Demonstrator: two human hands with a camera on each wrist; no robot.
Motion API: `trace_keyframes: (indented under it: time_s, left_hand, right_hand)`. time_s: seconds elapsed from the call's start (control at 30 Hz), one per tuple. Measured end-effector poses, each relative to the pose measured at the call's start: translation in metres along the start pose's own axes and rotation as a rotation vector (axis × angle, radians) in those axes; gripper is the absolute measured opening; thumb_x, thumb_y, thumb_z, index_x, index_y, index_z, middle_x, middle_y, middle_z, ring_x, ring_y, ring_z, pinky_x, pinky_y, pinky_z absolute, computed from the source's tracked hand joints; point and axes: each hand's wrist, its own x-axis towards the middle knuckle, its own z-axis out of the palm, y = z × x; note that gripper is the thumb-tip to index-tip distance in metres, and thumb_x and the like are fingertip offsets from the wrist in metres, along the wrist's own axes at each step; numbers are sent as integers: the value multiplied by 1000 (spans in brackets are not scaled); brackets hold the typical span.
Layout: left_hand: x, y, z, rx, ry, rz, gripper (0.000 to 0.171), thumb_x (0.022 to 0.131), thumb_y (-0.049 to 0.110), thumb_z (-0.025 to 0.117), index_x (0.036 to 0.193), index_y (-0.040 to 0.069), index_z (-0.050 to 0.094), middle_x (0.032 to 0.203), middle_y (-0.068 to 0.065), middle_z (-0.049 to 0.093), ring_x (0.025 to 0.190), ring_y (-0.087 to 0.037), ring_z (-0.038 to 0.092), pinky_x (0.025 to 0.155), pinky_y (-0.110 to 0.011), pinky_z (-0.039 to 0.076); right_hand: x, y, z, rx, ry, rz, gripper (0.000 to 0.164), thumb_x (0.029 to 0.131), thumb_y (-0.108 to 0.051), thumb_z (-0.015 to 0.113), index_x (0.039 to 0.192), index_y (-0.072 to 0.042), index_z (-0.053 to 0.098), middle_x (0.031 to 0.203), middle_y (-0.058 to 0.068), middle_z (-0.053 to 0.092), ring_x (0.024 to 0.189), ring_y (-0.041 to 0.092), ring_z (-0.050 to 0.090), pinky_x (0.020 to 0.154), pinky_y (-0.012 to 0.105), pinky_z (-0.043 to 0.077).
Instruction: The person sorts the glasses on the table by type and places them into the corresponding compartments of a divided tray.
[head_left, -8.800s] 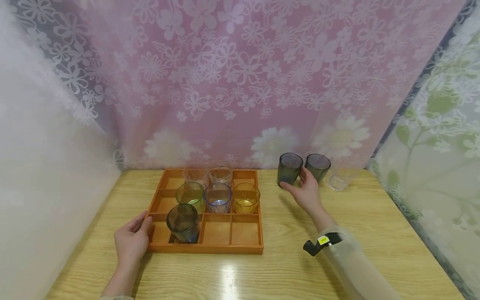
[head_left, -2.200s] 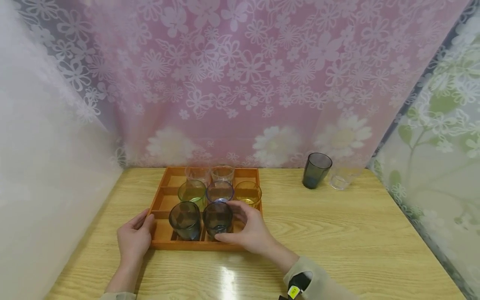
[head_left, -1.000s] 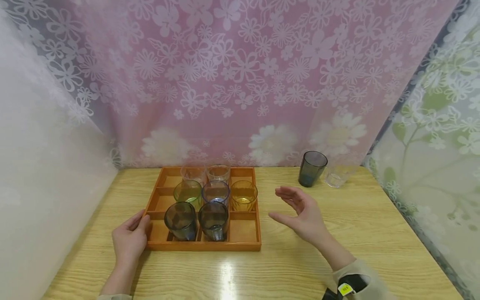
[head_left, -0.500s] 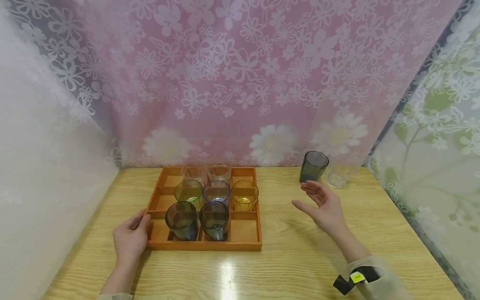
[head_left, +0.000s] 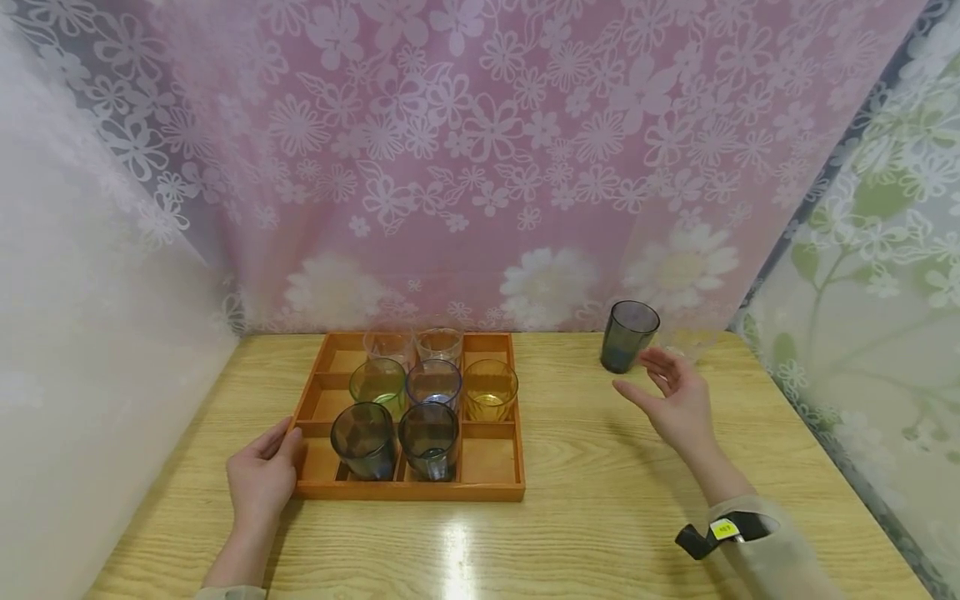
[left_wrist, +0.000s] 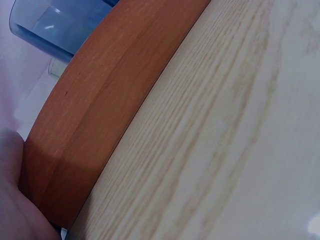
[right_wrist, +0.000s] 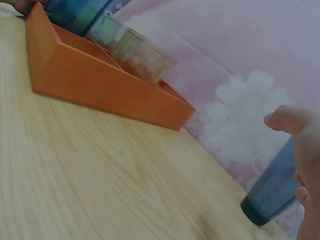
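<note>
My left hand [head_left: 262, 479] grips the left edge of an orange-brown wooden compartment tray [head_left: 420, 492], with the thumb at its rim. Two dark grey glasses [head_left: 363, 442] stand in the tray's front row. Behind them are a green glass [head_left: 378, 385], a blue-tinted glass [head_left: 433, 383] and a yellow glass [head_left: 491, 392]. Two clear glasses [head_left: 439, 346] occupy the back row. To the right, my empty right hand [head_left: 678, 408] reaches forward, thumb and fingers spread apart, just in front of another dark grey glass [head_left: 628, 336] on the table. In the right wrist view that glass [right_wrist: 270, 187] is partly behind the hand.
A faint clear glass [head_left: 686, 342] stands at the back right, mostly hidden by the right hand. The light wood table [head_left: 570, 517] ends at a pink floral curtain [head_left: 480, 167], with pale panels left and right.
A second dark grey glass went from the table into the tray's front row and was let go. The right hand then moved back right, towards the remaining dark glass. The left hand stayed put.
</note>
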Motion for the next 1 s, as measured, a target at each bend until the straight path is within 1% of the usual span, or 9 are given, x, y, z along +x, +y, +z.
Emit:
trace_keyframes:
  time_s: [0.1,0.17,0.23,0.33,0.43,0.53,0.73,0.9,1.0]
  left_hand:
    - [0,1,0,6,-3,-6,38,104,22,71,136,1,71,128,-20,70,96,14,58,79,-6,48]
    - [0,1,-1,8,-5,-9,38,104,22,71,136,1,71,129,-20,70,98,13,59,79,-6,48]
    - [0,1,-1,6,-6,-12,38,104,22,71,136,1,71,129,-20,70,98,13,59,79,-6,48]
    - [0,1,0,2,-4,-14,37,104,21,71,136,1,71,129,-20,70,96,14,59,79,-6,48]
    - [-1,1,0,2,-2,-16,37,104,20,71,135,1,71,128,-20,70,93,17,58,78,-6,48]
    - [-1,2,-1,4,-2,-18,37,104,21,71,136,1,71,128,-20,70,93,17,57,79,-5,48]
    - [0,2,-1,-1,-3,-14,37,103,21,72,135,1,72,128,-20,70,91,19,57,78,-6,48]
    - [1,1,-1,3,1,-10,37,103,21,72,135,2,72,128,-19,71,91,19,57,78,-5,48]
    - [1,1,-1,7,4,-8,36,103,20,73,134,2,73,127,-19,71,94,17,59,79,-5,48]
  right_hand:
    - [5,4,-2,-48,31,48,70,87,-8,89,144,8,52,138,20,59,125,15,59,106,19,45]
    - [8,8,-3,-85,47,77,75,88,-15,90,148,6,50,142,22,57,130,27,57,110,26,45]
    - [12,10,-4,-100,66,99,78,88,-19,90,150,5,50,144,22,57,133,36,55,114,34,44]
    - [17,13,-4,-115,84,122,82,88,-24,91,152,3,48,147,21,55,136,41,52,116,45,41]
    - [22,16,-2,-119,89,137,86,87,-28,91,153,4,46,149,20,54,138,41,50,117,49,40]
    - [26,20,0,-129,82,152,90,88,-32,90,156,3,43,153,21,51,141,40,48,117,50,39]
    - [37,26,4,-115,69,198,99,88,-38,89,160,4,35,159,24,44,145,42,43,119,51,36]
    - [49,31,11,-107,62,207,98,88,-37,89,160,4,37,158,25,44,145,42,44,119,51,36]
    - [56,33,13,-123,65,221,98,87,-40,90,159,3,39,156,25,47,143,41,46,119,50,37]
